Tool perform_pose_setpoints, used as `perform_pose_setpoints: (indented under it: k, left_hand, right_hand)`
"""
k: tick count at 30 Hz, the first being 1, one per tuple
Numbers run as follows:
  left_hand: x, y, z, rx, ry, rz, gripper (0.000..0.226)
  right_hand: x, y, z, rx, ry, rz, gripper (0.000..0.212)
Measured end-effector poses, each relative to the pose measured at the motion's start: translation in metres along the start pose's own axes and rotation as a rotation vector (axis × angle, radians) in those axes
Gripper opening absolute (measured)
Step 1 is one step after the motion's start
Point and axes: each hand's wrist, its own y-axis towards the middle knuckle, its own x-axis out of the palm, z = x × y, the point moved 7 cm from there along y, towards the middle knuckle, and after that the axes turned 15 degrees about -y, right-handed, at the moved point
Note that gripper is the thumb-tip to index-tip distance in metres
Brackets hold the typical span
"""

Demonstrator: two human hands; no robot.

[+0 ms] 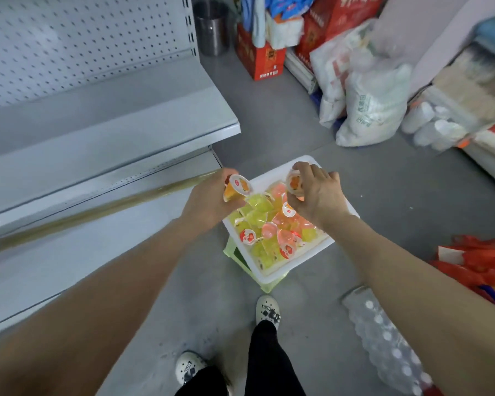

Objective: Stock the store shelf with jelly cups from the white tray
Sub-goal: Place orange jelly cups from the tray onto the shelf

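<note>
Nearest, a shrink-wrapped pack of bottles (383, 332) lay on the grey floor beside the person's feet. Further on, the rectangular white tray (272, 277) sat on a green plastic stool (235, 252), full of glossy yellow-green and pink jelly cups (262, 215). Above it, the left hand (209, 201) gripped one orange jelly cup (236, 188) with a round printed lid. The right hand (317, 195) pinched a second jelly cup (293, 182). The smooth grey metal shelf (112, 132) stood at the left.
</note>
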Motion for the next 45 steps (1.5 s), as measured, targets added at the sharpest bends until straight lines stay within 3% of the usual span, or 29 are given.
perform_pose_setpoints:
  k: [8,22,30,36,45]
  left_hand:
    - [-0.129,-0.09,0.029,0.034,0.033,0.165,0.058]
    - [-0.32,-0.168,0.065,0.143,0.001,0.494,0.059]
    - [-0.406,-0.149,0.081,0.191,0.002,0.631,0.059]
    - [-0.446,-0.097,0.075,0.186,-0.041,0.646,0.056]
    - [-0.509,0.001,0.059,0.147,-0.057,0.679,0.051]
  right_hand:
    - [-0.12,0.005,-0.097,-0.14,-0.021,0.228,0.035]
    - [-0.295,0.063,-0.223,-0.333,0.032,0.567,0.038]
    - [-0.352,0.139,-0.28,-0.367,0.184,0.555,0.036]
    - [-0.374,0.215,-0.301,-0.365,0.218,0.608,0.044]
    - [-0.38,0.359,-0.337,-0.345,0.196,0.438,0.027]
